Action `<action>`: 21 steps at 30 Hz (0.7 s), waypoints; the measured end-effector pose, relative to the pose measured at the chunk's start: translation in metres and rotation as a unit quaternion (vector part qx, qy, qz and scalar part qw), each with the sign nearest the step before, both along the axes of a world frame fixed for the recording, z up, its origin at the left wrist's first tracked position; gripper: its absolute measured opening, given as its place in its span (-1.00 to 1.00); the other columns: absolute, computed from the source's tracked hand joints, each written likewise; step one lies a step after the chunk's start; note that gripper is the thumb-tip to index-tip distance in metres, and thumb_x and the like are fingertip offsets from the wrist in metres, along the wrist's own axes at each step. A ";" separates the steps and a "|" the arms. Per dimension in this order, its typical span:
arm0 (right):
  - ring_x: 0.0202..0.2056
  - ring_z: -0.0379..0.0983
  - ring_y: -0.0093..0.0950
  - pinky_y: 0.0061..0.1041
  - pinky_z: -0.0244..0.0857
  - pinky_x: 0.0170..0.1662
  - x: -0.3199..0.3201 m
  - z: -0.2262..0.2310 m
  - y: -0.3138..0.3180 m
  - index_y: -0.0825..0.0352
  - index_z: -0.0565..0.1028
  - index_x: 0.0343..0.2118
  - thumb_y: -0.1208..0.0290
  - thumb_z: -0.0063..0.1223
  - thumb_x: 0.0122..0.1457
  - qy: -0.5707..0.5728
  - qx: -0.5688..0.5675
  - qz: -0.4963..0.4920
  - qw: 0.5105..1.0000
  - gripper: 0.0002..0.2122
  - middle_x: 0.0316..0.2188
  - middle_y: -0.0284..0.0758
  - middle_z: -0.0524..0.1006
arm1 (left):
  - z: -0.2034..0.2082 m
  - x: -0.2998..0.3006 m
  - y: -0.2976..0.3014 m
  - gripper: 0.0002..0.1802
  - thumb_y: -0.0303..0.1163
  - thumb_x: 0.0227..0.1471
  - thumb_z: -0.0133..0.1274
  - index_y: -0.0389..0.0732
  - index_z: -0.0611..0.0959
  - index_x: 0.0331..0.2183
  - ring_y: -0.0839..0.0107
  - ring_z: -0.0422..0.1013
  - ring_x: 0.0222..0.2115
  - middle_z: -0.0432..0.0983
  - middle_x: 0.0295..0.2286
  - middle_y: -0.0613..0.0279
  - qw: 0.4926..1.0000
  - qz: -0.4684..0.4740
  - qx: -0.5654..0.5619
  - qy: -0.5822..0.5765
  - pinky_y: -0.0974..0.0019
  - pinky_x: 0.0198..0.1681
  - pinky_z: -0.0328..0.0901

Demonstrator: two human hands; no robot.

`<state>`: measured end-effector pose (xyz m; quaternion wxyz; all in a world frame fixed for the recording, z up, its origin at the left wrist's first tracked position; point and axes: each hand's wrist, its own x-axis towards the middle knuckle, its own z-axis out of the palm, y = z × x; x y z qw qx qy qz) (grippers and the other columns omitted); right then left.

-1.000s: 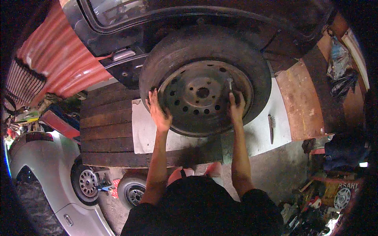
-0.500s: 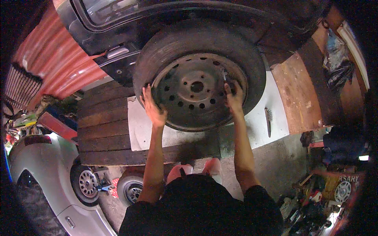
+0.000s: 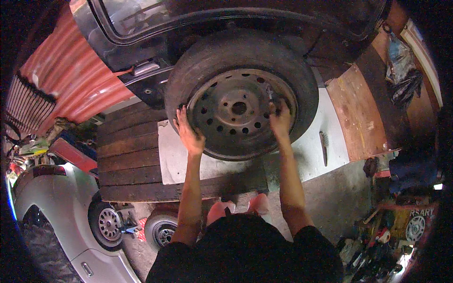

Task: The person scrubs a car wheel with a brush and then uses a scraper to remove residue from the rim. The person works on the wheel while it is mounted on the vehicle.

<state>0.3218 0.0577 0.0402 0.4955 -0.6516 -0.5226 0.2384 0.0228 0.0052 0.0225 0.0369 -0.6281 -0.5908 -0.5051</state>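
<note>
Workshop, dim, edges bent. Dark car body (image 3: 188, 23) fills 12 o'clock, silver car (image 3: 71, 221) at 8, red corrugated sheet (image 3: 66, 75) at 10. Wooden bench (image 3: 130, 155) across the middle, brown board (image 3: 358, 118) at its 3 o'clock end, white sheet (image 3: 172, 160) laid over the planks. Clutter pile (image 3: 377, 240) at 4, two more wheels (image 3: 163, 231) near the floor at 7, plastic bag (image 3: 403, 70) hanging at 2.

Cut off: both cars, by the dark fisheye rim. Wheel's underside is hidden, so can't tell how it's propped or how far it tilts. Clutter mostly too dark to sort. Tool tip blurred; contact with metal can't be confirmed.

Main wheel (image 3: 239, 108): mid-bench, partly over the white sheet, hard by the dark car body, face to the person. Tyre (image 3: 217, 56) black, dusty; rim (image 3: 222, 141) brown, rusty-looking, big centre hole, smaller bolt holes around it, ring of vent holes outside that.

Left hand (image 3: 189, 135) at the wheel's 8 o'clock: flat, fingers extended, thumb apart. Right hand (image 3: 281, 118) at 3: fingers curled, pinching a slim tool (image 3: 269, 89) pointing to 12. Brush (image 3: 323, 148) on the white sheet, wheel's 4 o'clock.
</note>
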 end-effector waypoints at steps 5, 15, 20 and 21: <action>0.11 0.36 -0.05 -0.21 0.20 0.19 0.007 -0.035 0.024 0.46 0.39 0.10 0.21 0.11 0.20 0.053 -0.007 0.044 0.998 -0.51 0.02 0.07 0.46 | 0.000 0.010 0.002 -0.04 -0.66 -0.30 -0.04 -0.32 0.14 0.25 0.01 -0.13 0.34 0.10 0.26 0.06 1.000 -0.022 0.013 -0.011 -0.19 0.36 -0.34; -0.47 0.43 -0.45 -0.47 0.29 -0.45 -0.011 -0.008 0.013 0.23 0.33 0.15 0.15 0.17 0.21 0.141 -0.052 0.004 0.989 -0.49 -0.34 -0.21 0.55 | -0.001 0.003 0.001 -0.04 -0.64 -0.29 -0.04 -0.29 0.14 0.25 0.00 -0.13 0.33 0.08 0.27 0.06 1.000 -0.010 0.020 -0.004 -0.21 0.35 -0.31; -0.66 0.21 -0.66 -0.63 0.04 -0.67 0.019 0.022 -0.014 0.15 0.25 0.18 0.12 0.25 0.14 0.358 -0.151 0.056 0.920 -0.41 -0.52 -0.43 0.41 | 0.001 0.004 -0.001 0.00 -0.64 -0.35 -0.03 -0.29 0.13 0.26 -0.02 -0.13 0.33 0.08 0.26 0.05 1.000 0.002 0.007 -0.006 -0.21 0.35 -0.31; -0.65 0.22 -0.66 -0.63 0.06 -0.66 0.026 0.012 -0.017 0.14 0.23 0.19 0.11 0.26 0.13 0.328 -0.140 0.053 0.933 -0.38 -0.51 -0.43 0.41 | 0.004 0.008 0.002 0.02 -0.63 -0.36 -0.03 -0.29 0.12 0.26 -0.03 -0.14 0.33 0.08 0.26 0.05 1.000 0.000 0.005 -0.006 -0.21 0.35 -0.31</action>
